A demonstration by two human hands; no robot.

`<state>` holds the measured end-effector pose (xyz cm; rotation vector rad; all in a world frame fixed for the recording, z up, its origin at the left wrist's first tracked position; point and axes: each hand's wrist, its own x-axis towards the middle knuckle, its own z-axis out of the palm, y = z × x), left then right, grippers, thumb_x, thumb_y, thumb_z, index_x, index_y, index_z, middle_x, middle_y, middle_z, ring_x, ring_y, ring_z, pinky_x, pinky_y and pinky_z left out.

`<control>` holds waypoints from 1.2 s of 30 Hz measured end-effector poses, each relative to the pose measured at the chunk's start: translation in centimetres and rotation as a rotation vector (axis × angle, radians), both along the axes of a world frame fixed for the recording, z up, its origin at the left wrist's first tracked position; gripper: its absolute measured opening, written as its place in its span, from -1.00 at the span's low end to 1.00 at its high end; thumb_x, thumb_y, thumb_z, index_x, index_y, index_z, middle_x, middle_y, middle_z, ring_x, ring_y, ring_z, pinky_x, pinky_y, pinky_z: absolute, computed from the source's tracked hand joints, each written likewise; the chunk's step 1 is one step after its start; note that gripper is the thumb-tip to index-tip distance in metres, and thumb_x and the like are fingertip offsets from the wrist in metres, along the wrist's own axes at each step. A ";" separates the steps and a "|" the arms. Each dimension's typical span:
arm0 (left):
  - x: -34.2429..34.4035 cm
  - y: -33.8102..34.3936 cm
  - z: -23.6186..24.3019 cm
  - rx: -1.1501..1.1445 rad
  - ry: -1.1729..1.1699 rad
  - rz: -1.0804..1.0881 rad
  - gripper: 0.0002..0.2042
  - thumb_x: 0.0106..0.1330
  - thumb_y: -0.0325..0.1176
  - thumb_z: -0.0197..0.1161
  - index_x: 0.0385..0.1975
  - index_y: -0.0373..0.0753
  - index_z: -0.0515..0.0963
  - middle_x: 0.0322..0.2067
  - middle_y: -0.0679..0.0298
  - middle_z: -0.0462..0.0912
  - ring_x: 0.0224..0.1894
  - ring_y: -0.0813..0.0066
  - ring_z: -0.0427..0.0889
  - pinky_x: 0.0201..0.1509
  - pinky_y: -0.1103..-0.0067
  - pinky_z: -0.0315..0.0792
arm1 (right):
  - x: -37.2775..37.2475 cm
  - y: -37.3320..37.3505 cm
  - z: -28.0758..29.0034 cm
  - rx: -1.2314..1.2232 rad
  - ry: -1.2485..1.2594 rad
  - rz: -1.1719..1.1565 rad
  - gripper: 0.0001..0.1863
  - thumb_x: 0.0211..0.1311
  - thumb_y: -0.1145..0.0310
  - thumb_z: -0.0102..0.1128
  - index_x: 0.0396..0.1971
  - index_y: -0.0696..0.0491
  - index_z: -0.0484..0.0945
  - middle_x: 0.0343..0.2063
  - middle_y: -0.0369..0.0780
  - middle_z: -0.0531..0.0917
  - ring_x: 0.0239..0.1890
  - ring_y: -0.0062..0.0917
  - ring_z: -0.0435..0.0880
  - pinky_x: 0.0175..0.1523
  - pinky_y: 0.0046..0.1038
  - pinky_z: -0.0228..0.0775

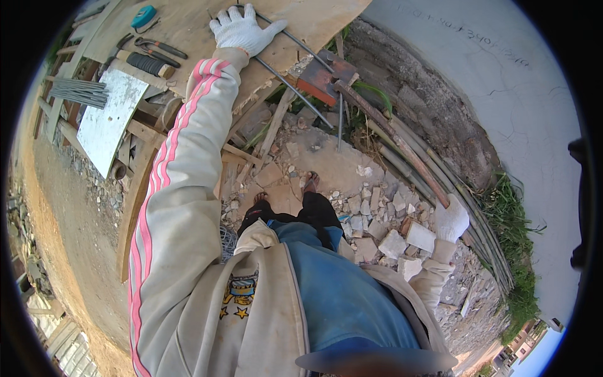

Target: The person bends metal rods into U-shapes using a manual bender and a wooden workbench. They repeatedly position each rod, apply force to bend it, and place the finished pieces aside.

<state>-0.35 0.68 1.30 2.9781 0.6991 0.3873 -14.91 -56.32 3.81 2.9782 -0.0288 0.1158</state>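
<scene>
My left hand [247, 31], in a white knit glove, lies with fingers spread over a bent steel rod [295, 41] on the wooden board [182, 31]. The rod's two lengths run out from under this hand toward the right. One passes to a rust-red metal block [323, 80] at the board's edge; the other sticks out past the edge. My right hand [452, 218], also gloved, is closed round the lower end of a long rusty pipe [402, 147]. The pipe's upper end meets the block, where a short length of rod [340, 122] points down.
Pincers [160, 49], a hammer with a black-wrapped handle [147, 64] and a teal tape measure [144, 16] lie on the left. Cut rods [78, 92] rest near a white sheet [113, 119]. Rubble [374, 213] surrounds my feet; long poles [465, 207] lie along the wall [521, 94].
</scene>
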 end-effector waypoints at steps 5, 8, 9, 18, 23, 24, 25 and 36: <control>0.9 1.5 -1.7 0.138 -0.127 -0.049 0.01 0.20 0.58 0.04 0.41 -0.22 0.38 0.38 -0.14 0.36 0.47 -0.25 0.20 0.48 -0.11 -0.04 | -2.0 0.8 1.9 0.062 0.079 0.018 -0.49 0.25 -0.19 0.32 -0.39 0.03 0.67 -0.47 0.02 0.68 -0.32 0.05 0.69 -0.25 -0.09 0.51; 1.4 1.9 -2.6 0.099 -0.142 -0.062 0.04 0.19 0.59 0.03 0.43 -0.22 0.35 0.39 -0.17 0.33 0.48 -0.30 0.15 0.50 -0.17 -0.13 | -3.9 2.0 2.2 0.102 0.055 -0.004 -0.45 0.25 -0.22 0.30 -0.40 0.06 0.65 -0.49 0.03 0.67 -0.34 0.08 0.67 -0.25 -0.08 0.50; 1.5 2.0 -2.7 0.094 -0.154 -0.061 0.04 0.19 0.59 0.03 0.43 -0.22 0.35 0.39 -0.17 0.33 0.49 -0.30 0.15 0.50 -0.16 -0.14 | -4.4 2.5 2.4 0.113 0.021 -0.005 -0.44 0.25 -0.23 0.29 -0.40 0.07 0.64 -0.49 0.03 0.66 -0.35 0.09 0.66 -0.25 -0.07 0.49; 1.6 2.1 -2.2 0.055 -0.084 -0.059 0.09 0.19 0.63 -0.03 0.48 -0.23 0.28 0.40 -0.21 0.30 0.47 -0.32 0.16 0.50 -0.16 -0.12 | -13.3 9.3 1.2 0.111 -0.077 -0.253 -0.39 0.26 -0.29 0.25 -0.37 0.07 0.67 -0.45 0.01 0.70 -0.31 -0.02 0.72 -0.20 -0.10 0.50; 0.6 2.6 -1.7 0.041 -0.069 -0.147 0.11 0.17 0.64 -0.03 0.49 -0.24 0.27 0.40 -0.22 0.29 0.47 -0.33 0.14 0.50 -0.14 -0.12 | -13.5 10.2 1.7 0.041 -0.075 -0.310 -0.34 0.26 -0.34 0.21 -0.20 0.04 0.73 -0.39 0.00 0.74 -0.25 -0.02 0.73 -0.15 -0.09 0.54; 0.3 2.7 -1.8 0.041 -0.070 -0.157 0.11 0.17 0.64 -0.02 0.49 -0.24 0.26 0.41 -0.22 0.29 0.48 -0.33 0.14 0.50 -0.14 -0.12 | -13.9 10.7 1.7 0.011 -0.065 -0.326 -0.34 0.26 -0.35 0.21 -0.18 0.03 0.74 -0.39 -0.01 0.74 -0.26 -0.01 0.73 -0.15 -0.09 0.54; 0.5 2.9 -1.5 0.036 -0.053 -0.160 0.11 0.17 0.64 -0.02 0.49 -0.24 0.26 0.41 -0.22 0.28 0.48 -0.33 0.13 0.51 -0.13 -0.13 | -14.7 11.6 1.5 0.019 -0.110 -0.346 -0.35 0.26 -0.35 0.21 -0.22 0.03 0.74 -0.41 -0.01 0.73 -0.27 -0.01 0.73 -0.16 -0.08 0.54; -0.1 2.7 -0.3 -0.010 -0.006 -0.151 0.10 0.17 0.62 0.01 0.49 -0.23 0.26 0.42 -0.18 0.27 0.49 -0.29 0.12 0.52 -0.11 -0.13 | -17.0 10.8 2.4 0.275 0.065 -0.180 -0.49 0.38 -0.17 0.19 -0.30 0.05 0.65 -0.44 0.04 0.69 -0.28 0.02 0.71 -0.21 -0.02 0.48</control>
